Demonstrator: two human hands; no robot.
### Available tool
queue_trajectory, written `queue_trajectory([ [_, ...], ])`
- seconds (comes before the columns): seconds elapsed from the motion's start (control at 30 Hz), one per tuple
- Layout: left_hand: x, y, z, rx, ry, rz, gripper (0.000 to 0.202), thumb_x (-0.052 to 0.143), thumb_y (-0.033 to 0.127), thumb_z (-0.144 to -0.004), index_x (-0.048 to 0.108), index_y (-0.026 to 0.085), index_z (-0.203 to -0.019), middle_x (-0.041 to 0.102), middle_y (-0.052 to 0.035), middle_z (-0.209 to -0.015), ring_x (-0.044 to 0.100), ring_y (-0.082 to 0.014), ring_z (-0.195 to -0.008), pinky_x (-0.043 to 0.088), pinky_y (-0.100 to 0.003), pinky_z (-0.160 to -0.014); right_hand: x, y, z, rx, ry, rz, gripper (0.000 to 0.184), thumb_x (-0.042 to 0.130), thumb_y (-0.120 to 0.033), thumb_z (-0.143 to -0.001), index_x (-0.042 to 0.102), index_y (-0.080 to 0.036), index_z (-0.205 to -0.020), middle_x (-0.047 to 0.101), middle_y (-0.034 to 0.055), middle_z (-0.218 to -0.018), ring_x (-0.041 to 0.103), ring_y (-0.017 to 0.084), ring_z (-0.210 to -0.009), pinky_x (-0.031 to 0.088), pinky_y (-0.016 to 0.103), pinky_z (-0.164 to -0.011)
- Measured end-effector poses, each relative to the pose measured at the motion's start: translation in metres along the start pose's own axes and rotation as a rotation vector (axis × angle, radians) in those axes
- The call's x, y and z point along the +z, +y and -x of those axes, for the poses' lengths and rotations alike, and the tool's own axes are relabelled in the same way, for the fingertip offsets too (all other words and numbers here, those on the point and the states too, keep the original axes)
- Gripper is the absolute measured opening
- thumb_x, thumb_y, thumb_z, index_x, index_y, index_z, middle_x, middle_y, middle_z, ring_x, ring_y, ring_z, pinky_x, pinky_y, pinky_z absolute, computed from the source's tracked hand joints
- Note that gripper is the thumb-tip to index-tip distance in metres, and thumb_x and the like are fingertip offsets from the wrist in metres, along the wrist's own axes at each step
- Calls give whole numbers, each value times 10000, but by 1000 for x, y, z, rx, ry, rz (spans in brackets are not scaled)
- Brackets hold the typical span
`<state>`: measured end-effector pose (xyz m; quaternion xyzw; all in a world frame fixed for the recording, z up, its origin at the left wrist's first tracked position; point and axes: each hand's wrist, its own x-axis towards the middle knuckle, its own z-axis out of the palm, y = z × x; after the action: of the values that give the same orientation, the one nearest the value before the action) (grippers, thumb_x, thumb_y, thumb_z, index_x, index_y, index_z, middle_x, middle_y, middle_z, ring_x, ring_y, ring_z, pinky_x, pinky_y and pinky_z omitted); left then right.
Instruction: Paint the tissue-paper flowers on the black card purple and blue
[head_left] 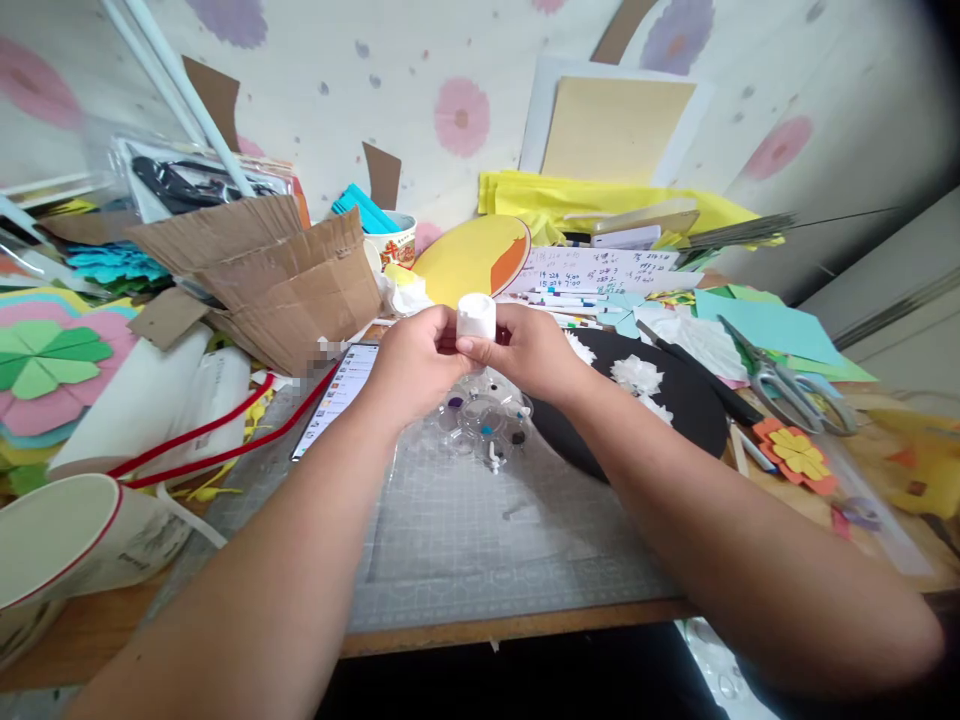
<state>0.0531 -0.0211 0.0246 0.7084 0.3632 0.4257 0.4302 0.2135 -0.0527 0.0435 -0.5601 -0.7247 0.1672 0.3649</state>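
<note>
Both my hands are raised over the far half of the cutting mat (495, 540), closed on one small white cylinder (476, 316) that looks like a capped pot. My left hand (424, 350) grips its left side, and the fingers of my right hand (525, 345) press it from the right, thumb in front. Whatever is behind the fingers is hidden. Just below the hands lies a clear plastic paint palette (486, 425) with dabs of blue, black and purple. Beside my right forearm rests a black round board (694, 400) carrying white crumpled-paper flowers (637, 376).
A phone (346, 390) lies left of my hands, near a cardboard box (300, 290) and red cord. Scissors (795, 385) and an orange paper flower (795, 452) are at the right. Pens (566, 300) lie behind. A paper bowl (67, 540) stands front left.
</note>
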Motion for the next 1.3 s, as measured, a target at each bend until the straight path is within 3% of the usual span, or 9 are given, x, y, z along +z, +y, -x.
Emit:
queue_trajectory([
  [0.13,-6,-6,-2,-2,-5,-83,271,800,242,-629,686,207,-872,769,-59,-917,700,-273,-864,541,-410,-761,11,5,0,-1,20,-13,381,658,-535,-841,608,-169,-751,602,22,-741,506,147,-685,326,283,-620],
  [0.47,14,0,-4,-1,39,-121,218,749,191,-610,632,205,-793,743,-30,-827,678,-230,-764,515,-371,-695,8,22,4,-69,73,-8,442,627,-600,-849,627,-167,-761,637,56,-793,549,181,-740,371,305,-680],
  [0.8,-13,0,-2,-44,-15,-281,205,736,248,-596,656,206,-780,721,-19,-786,651,-233,-743,494,-349,-639,34,13,3,-59,82,-179,486,587,-644,-857,626,-165,-781,641,50,-797,564,176,-759,389,295,-681],
  [0.97,-13,0,-2,-53,-4,-316,190,721,242,-585,625,206,-745,702,-14,-751,633,-221,-710,480,-335,-611,37,14,2,-44,69,-178,469,592,-631,-862,633,-171,-785,643,47,-808,564,175,-755,396,301,-688],
  [1.3,-12,-1,0,20,-17,-197,241,720,223,-656,664,202,-889,762,-45,-926,707,-260,-872,538,-385,-740,31,12,3,-91,111,-200,590,539,-747,-820,633,-165,-804,628,54,-805,546,176,-746,393,310,-682],
])
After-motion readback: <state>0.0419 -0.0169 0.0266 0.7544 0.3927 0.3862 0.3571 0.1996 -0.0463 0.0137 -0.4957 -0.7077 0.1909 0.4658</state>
